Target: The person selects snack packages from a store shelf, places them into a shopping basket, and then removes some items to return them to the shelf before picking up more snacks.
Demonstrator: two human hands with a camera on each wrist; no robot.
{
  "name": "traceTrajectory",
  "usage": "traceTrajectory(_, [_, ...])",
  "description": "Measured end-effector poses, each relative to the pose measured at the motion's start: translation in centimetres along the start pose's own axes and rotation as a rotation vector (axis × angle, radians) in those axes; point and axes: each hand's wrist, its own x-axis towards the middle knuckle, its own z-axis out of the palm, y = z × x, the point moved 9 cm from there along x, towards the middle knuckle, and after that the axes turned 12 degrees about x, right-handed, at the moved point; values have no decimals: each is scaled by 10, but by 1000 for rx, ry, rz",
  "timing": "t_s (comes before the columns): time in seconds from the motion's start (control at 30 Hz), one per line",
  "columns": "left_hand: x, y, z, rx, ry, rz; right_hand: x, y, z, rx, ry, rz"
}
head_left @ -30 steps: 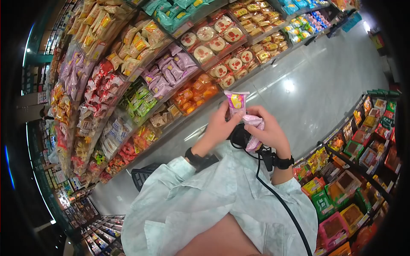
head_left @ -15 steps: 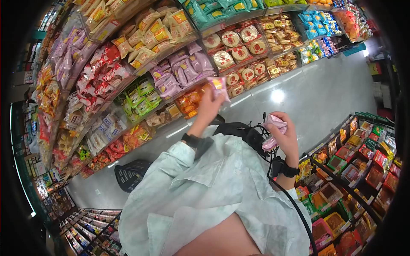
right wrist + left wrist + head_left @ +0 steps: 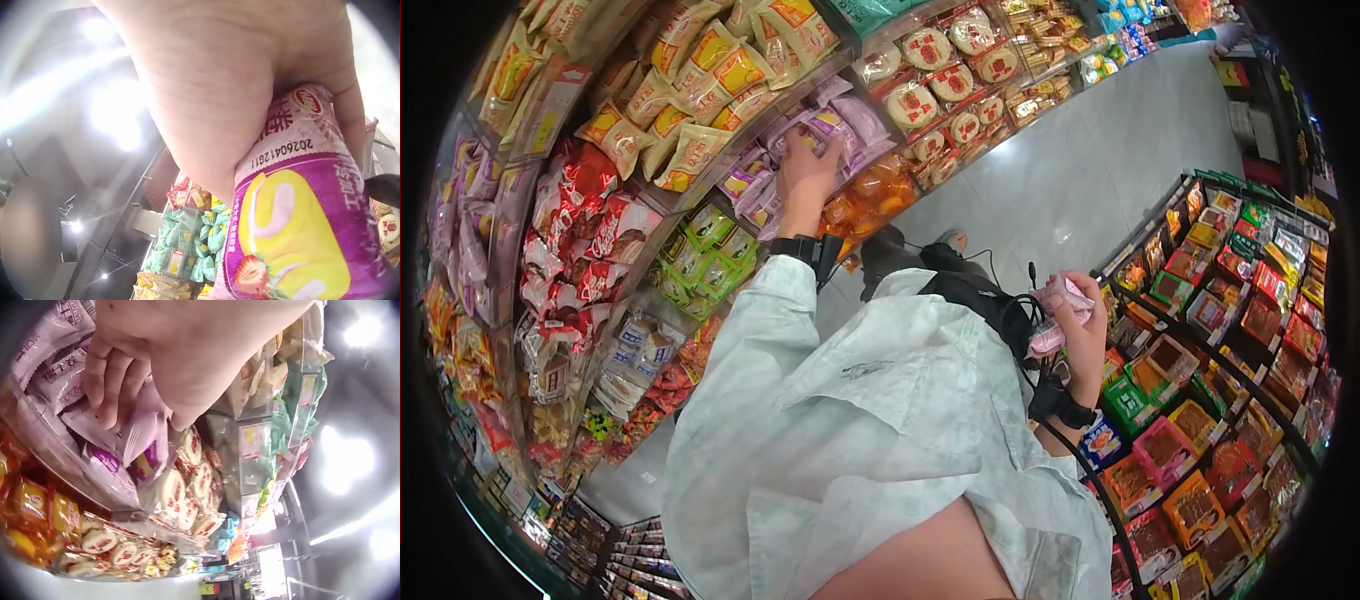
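My left hand point(image 3: 805, 165) is up in the shelf bin of purple packets point(image 3: 840, 125), fingers point(image 3: 103, 378) curled down among them. The left wrist view shows the fingertips pressing into the pile and the thumb against one packet point(image 3: 147, 434), but I cannot tell whether any is actually pinched. I count at least six purple packets in that bin; the heap overlaps too much for an exact figure.

My right hand point(image 3: 1080, 325) is at chest height, fingers wrapped round pink-purple packets point(image 3: 1055, 310). The head view suggests two or three bunched together; the right wrist view shows one plainly, with a yellow roll and a strawberry printed on it point(image 3: 300, 231).

The bin sits mid-height on a long shelf unit point(image 3: 700, 180) at my left, with orange packets point(image 3: 870, 195) in the next bin below and yellow bags point(image 3: 700, 70) above. A second rack of boxed snacks point(image 3: 1200, 350) stands at my right, across a grey polished aisle floor point(image 3: 1050, 170) that reflects the ceiling lights.
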Motion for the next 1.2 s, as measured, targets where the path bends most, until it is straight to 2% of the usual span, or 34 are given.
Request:
traceTrajectory(0.03, [2,1,-1,19,-21,-17,-2,0,1,9,9,0])
traceTrajectory(0.2, [-10,-1,-6,-84,91,24,-6,1,5,39,8,24])
traceTrajectory(0.4, [-39,-23,-26,-140,276,13,10,3,-2,-25,-138,6])
traceTrajectory(0.47, [-56,-29,-29,-224,297,62,16,6,-7,-7,-209,-18])
traceTrajectory(0.53, [-93,-21,-39,-283,299,62,20,4,-13,-20,-277,-41])
traceTrajectory(0.7, [-198,-15,-2,-344,244,72,37,5,-36,16,-494,-127])
traceTrajectory(0.83, [-302,-48,54,-246,159,-41,43,18,-49,71,-629,-86])
traceTrajectory(0.97, [-399,-82,82,-221,9,-129,43,29,-58,96,-681,-25])
traceTrajectory(1.07, [-440,-104,91,-287,-27,-227,39,41,-52,201,-647,26])
traceTrajectory(1.1, [-446,-104,87,-323,7,-226,36,45,-47,221,-649,39])
traceTrajectory(1.2, [-444,-73,63,-431,71,-170,15,51,-31,238,-673,61])
